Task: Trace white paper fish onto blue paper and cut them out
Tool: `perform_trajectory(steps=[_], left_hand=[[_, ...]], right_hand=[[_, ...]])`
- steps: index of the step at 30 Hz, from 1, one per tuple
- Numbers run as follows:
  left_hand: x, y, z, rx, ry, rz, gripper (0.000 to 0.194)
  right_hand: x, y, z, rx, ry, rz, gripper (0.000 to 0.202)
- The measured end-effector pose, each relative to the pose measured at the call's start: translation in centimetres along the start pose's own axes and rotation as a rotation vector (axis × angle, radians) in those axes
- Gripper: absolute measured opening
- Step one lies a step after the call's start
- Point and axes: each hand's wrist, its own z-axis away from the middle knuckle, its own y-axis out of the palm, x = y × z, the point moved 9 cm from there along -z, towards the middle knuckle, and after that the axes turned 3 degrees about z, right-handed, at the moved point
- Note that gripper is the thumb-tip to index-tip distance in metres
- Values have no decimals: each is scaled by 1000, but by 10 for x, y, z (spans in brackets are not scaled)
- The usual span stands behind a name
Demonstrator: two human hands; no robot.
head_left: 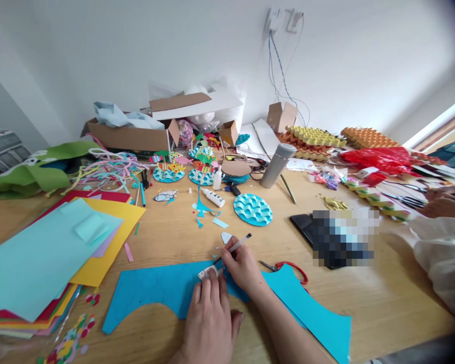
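A sheet of blue paper [147, 285] with a curved cut-out lies on the table in front of me. My left hand [210, 313] rests flat on it, fingers stretched out, pressing down a small white paper cutout [203, 273]. Fingers closed around a pen [239, 243], my right hand [244, 268] holds its tip down beside the cutout. The tip itself is partly hidden. Right of that hand lies another blue paper piece [314, 308], partly covering red-handled scissors [299, 270]. A small white scrap [226, 237] lies just beyond the pen.
Coloured paper sheets [41, 258] are stacked at left. Beyond my hands are a blue wavy disc [253, 209], a glue bottle [214, 197] and a grey flask [277, 166]. A phone [303, 225] lies at right, near another person's hand [445, 201].
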Motion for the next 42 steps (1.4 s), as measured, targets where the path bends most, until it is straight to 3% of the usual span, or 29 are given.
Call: perform_trajectory(steps=[14, 28, 35, 42], left_hand=[[0, 12, 5, -13, 57, -41, 59], [1, 8, 3, -18, 29, -21, 61], [-2, 6, 4, -54, 89, -19, 65], [-1, 8, 3, 13, 89, -31, 56]], right_hand=[[5, 3, 1, 22, -32, -10, 12], [0, 5, 0, 28, -22, -6, 11], [0, 4, 0, 19, -22, -15, 14], [-1, 2, 0, 14, -15, 0, 14]])
